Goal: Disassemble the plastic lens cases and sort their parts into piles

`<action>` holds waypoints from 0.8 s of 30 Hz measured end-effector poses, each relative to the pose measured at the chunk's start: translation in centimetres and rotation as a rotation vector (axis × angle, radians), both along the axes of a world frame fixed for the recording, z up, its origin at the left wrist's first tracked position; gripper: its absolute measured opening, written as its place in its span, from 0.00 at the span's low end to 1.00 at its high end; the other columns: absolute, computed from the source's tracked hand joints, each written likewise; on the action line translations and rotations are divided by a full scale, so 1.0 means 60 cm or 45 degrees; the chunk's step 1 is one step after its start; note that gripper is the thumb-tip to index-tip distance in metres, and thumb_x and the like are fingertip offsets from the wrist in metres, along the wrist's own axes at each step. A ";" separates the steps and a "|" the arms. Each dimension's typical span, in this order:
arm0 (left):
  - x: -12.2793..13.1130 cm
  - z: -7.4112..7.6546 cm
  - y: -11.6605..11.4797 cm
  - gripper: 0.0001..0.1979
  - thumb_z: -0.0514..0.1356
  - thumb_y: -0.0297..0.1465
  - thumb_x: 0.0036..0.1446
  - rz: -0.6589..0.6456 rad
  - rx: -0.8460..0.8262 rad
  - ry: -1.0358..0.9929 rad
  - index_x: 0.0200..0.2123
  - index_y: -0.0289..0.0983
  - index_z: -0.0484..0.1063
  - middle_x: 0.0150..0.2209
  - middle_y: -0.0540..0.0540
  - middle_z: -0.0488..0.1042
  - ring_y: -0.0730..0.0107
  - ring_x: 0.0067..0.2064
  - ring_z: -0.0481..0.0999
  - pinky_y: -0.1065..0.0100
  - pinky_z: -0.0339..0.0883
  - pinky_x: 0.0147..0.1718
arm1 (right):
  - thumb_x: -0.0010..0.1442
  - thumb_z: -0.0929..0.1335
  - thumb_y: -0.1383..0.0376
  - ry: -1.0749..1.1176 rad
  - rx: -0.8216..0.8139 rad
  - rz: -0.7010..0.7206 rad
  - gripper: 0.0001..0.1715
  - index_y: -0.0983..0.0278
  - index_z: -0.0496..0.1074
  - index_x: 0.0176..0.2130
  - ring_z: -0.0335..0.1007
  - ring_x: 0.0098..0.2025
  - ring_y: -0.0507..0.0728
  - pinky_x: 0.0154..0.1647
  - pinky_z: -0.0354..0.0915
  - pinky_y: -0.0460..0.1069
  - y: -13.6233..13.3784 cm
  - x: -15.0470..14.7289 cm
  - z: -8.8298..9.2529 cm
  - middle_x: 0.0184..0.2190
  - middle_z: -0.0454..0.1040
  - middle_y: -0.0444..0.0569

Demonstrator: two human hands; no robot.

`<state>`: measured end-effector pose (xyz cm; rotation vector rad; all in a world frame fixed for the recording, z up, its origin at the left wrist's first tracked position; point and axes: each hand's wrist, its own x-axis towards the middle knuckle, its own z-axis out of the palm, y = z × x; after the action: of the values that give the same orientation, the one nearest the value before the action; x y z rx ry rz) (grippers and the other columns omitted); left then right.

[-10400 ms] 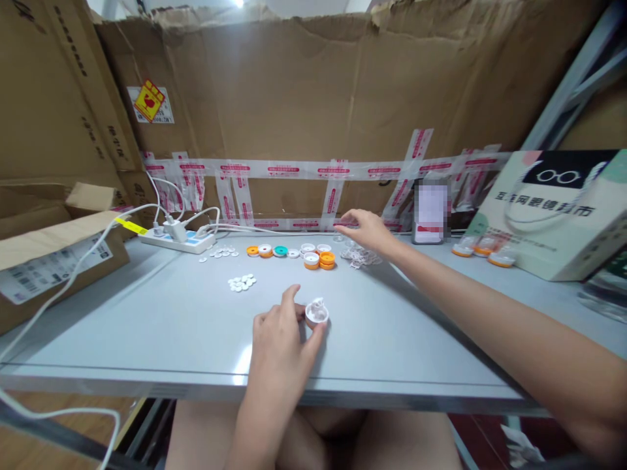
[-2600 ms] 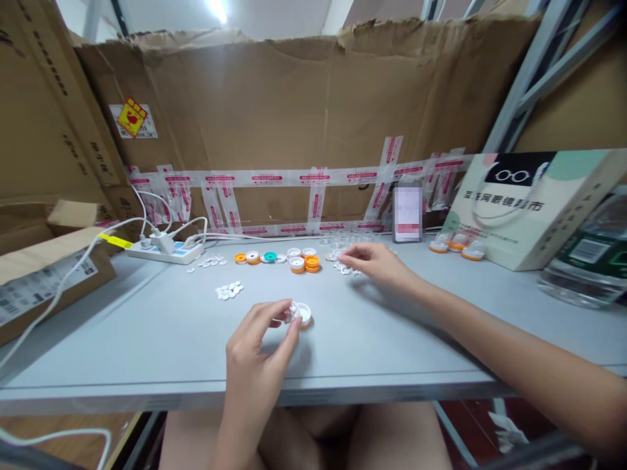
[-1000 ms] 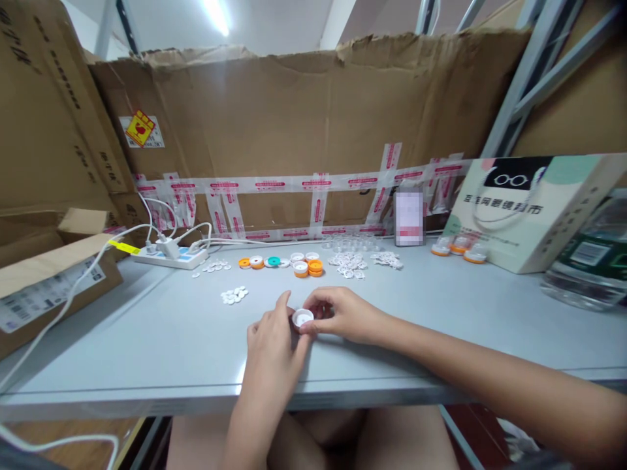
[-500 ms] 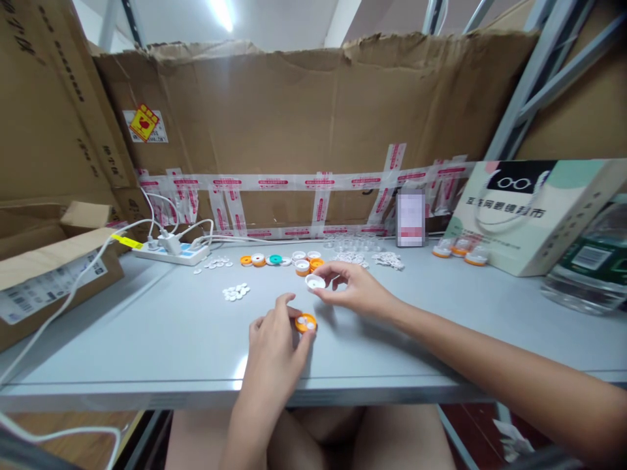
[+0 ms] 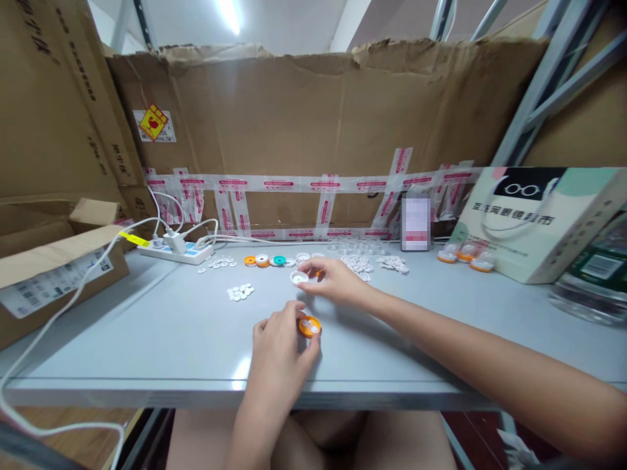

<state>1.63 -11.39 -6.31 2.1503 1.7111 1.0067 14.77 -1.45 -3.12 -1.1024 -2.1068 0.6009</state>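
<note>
My left hand (image 5: 284, 343) is closed round the edge of an orange round cap (image 5: 304, 333), fingers on its far side and thumb on the near right. White pieces sit inside this cap. Farther back, my right hand (image 5: 337, 281) pinches a white round cap (image 5: 299, 279) between thumb and fingers, its hollow side facing up. Behind the right hand, more white and orange caps are partly hidden. To their left stand an orange cap (image 5: 250, 261) and a green-topped round piece (image 5: 279, 260) in a row with white ones.
Small white discs (image 5: 241, 292) lie in a pile at left, with more (image 5: 221, 262) behind. Clear plastic pieces (image 5: 360, 245) and white rings (image 5: 393, 264) are at the back. A power strip (image 5: 183, 252), phone (image 5: 416, 222), paper bag (image 5: 519, 228) and bottle (image 5: 592, 281) surround the work area.
My right hand has moved left with the white cap, now covering part of the cap group behind. My left hand keeps its hold on the orange cap. The camera view has shifted slightly.
</note>
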 end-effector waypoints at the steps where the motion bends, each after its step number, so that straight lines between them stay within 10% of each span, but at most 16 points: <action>1: 0.000 0.001 0.000 0.12 0.53 0.29 0.52 0.001 0.001 0.004 0.42 0.40 0.62 0.39 0.48 0.74 0.62 0.43 0.73 0.57 0.59 0.45 | 0.47 0.69 0.65 -0.034 0.020 -0.007 0.14 0.67 0.74 0.36 0.67 0.34 0.52 0.35 0.62 0.45 0.004 -0.012 0.004 0.34 0.74 0.48; 12: -0.004 -0.003 0.001 0.13 0.53 0.28 0.53 -0.030 -0.013 0.000 0.44 0.40 0.62 0.39 0.48 0.74 0.63 0.44 0.72 0.56 0.58 0.46 | 0.45 0.70 0.65 -0.316 0.010 0.038 0.12 0.66 0.75 0.33 0.69 0.30 0.52 0.27 0.59 0.44 0.070 -0.105 0.017 0.31 0.76 0.46; 19: -0.007 0.000 -0.005 0.14 0.53 0.29 0.53 -0.030 -0.013 0.018 0.45 0.41 0.62 0.39 0.48 0.74 0.63 0.43 0.72 0.57 0.59 0.45 | 0.52 0.68 0.60 -0.115 0.034 -0.334 0.24 0.70 0.70 0.47 0.70 0.38 0.54 0.35 0.63 0.45 0.112 0.015 0.075 0.40 0.74 0.54; 24: -0.006 0.000 -0.004 0.14 0.52 0.29 0.54 -0.029 -0.026 0.017 0.45 0.40 0.62 0.40 0.48 0.73 0.63 0.44 0.71 0.55 0.58 0.46 | 0.52 0.68 0.61 -0.341 -0.015 -0.282 0.18 0.68 0.73 0.42 0.70 0.40 0.55 0.40 0.64 0.47 0.103 0.081 0.053 0.39 0.75 0.52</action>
<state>1.26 -11.64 -6.33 2.1635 1.6913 0.9671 19.62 4.75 0.04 -1.4682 -2.1622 0.3770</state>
